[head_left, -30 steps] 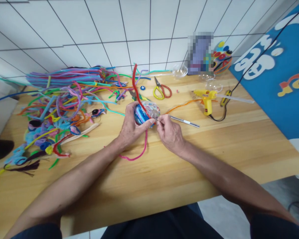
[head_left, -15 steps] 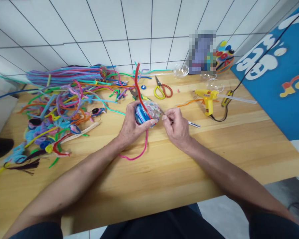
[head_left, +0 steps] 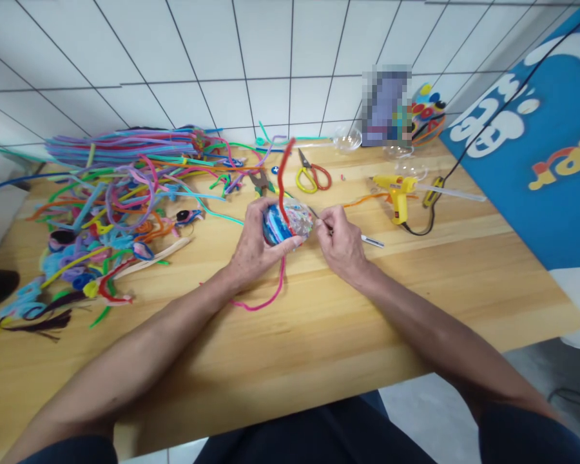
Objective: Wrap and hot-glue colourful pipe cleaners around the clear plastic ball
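Observation:
My left hand point(head_left: 257, 241) is wrapped round a clear ball point(head_left: 301, 218) whose left side is covered in blue, white and lilac pipe cleaners. A red pipe cleaner point(head_left: 282, 182) stands up from the ball, and a pink pipe cleaner point(head_left: 270, 301) trails below it onto the table. At the ball's right side, my right hand point(head_left: 341, 240) is closed in a pinch on a thin dark tool point(head_left: 314, 212), mostly hidden by the fingers. A pen-like white and dark stick point(head_left: 373, 241) shows just right of that hand.
Pipe cleaners point(head_left: 120, 145) lie bundled and tangled at the left, among small finished pieces. Behind the ball are pliers point(head_left: 261, 183), scissors point(head_left: 313, 175) and a blue button point(head_left: 275, 170). A yellow glue gun point(head_left: 397, 193), a box cutter point(head_left: 434, 191) and clear half-shells point(head_left: 347, 138) are to the right.
The ball has turned slightly in my left hand, and its red pipe cleaner now leans to the right. My right hand keeps its pinch beside the ball. The view has shifted a little.

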`<action>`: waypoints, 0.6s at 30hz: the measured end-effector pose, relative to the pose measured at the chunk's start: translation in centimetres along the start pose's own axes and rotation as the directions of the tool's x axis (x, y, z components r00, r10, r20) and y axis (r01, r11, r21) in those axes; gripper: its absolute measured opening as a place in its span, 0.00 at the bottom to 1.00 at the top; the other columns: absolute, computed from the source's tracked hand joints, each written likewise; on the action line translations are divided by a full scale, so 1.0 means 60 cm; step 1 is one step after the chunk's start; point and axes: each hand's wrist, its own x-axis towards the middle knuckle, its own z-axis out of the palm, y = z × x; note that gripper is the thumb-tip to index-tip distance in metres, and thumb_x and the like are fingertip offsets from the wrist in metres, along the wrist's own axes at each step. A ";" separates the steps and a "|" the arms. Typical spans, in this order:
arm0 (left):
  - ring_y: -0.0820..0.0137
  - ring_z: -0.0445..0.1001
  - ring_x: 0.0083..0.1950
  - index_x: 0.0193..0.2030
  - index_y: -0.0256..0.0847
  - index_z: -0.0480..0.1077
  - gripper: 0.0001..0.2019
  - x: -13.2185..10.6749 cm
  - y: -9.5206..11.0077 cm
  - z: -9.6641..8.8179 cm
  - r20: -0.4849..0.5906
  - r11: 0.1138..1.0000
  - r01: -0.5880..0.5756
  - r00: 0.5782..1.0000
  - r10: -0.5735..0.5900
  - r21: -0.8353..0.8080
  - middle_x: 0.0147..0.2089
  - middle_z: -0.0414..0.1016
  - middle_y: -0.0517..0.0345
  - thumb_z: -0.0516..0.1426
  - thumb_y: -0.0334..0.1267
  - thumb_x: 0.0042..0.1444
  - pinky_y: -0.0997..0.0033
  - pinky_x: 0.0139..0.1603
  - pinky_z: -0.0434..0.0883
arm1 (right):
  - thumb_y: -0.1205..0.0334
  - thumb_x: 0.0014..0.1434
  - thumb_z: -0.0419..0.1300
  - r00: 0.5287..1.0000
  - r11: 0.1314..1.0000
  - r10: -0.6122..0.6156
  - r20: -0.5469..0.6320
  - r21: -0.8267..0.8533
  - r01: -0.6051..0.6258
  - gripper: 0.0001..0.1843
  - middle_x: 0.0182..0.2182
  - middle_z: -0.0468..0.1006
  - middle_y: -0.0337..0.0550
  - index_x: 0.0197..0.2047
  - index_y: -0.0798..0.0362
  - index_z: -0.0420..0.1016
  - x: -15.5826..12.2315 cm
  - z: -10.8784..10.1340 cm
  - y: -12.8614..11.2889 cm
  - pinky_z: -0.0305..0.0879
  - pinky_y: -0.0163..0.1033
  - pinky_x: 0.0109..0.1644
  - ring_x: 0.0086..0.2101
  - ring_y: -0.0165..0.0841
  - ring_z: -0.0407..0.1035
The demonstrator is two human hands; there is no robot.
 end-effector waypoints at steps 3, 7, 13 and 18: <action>0.51 0.72 0.73 0.75 0.48 0.58 0.42 -0.002 -0.001 0.001 0.005 1.000 -0.005 1.000 0.005 -0.016 0.70 0.68 0.44 0.68 0.64 0.64 0.45 0.76 0.72 | 0.55 0.74 0.59 0.997 0.992 0.073 -0.030 0.103 -0.070 0.04 0.28 0.79 0.34 0.46 0.44 0.67 0.008 -0.011 0.000 0.65 0.40 0.35 0.28 0.35 0.75; 0.49 0.70 0.76 0.78 0.49 0.55 0.44 -0.003 -0.007 0.001 0.031 1.000 -0.009 0.999 0.010 -0.019 0.74 0.67 0.41 0.67 0.64 0.65 0.43 0.78 0.70 | 0.55 0.71 0.61 0.982 0.917 0.179 0.054 0.352 -0.187 0.05 0.27 0.79 0.32 0.44 0.44 0.69 0.013 -0.026 -0.005 0.68 0.40 0.37 0.28 0.33 0.75; 0.47 0.62 0.84 0.83 0.51 0.50 0.46 0.003 -0.018 -0.005 0.017 0.992 -0.114 0.993 0.113 0.053 0.82 0.61 0.39 0.65 0.63 0.68 0.41 0.83 0.64 | 0.50 0.63 0.70 0.911 0.690 0.291 0.294 0.595 -0.412 0.13 0.27 0.80 0.33 0.40 0.46 0.72 0.018 -0.040 -0.010 0.70 0.39 0.37 0.29 0.31 0.75; 0.49 0.66 0.83 0.82 0.50 0.53 0.42 0.005 -0.023 -0.008 -0.005 0.992 -0.110 0.994 0.111 0.054 0.80 0.65 0.39 0.64 0.61 0.70 0.43 0.82 0.67 | 0.42 0.63 0.71 0.888 0.620 0.261 0.379 0.639 -0.455 0.18 0.23 0.75 0.31 0.43 0.47 0.76 0.017 -0.044 -0.021 0.68 0.37 0.33 0.26 0.31 0.71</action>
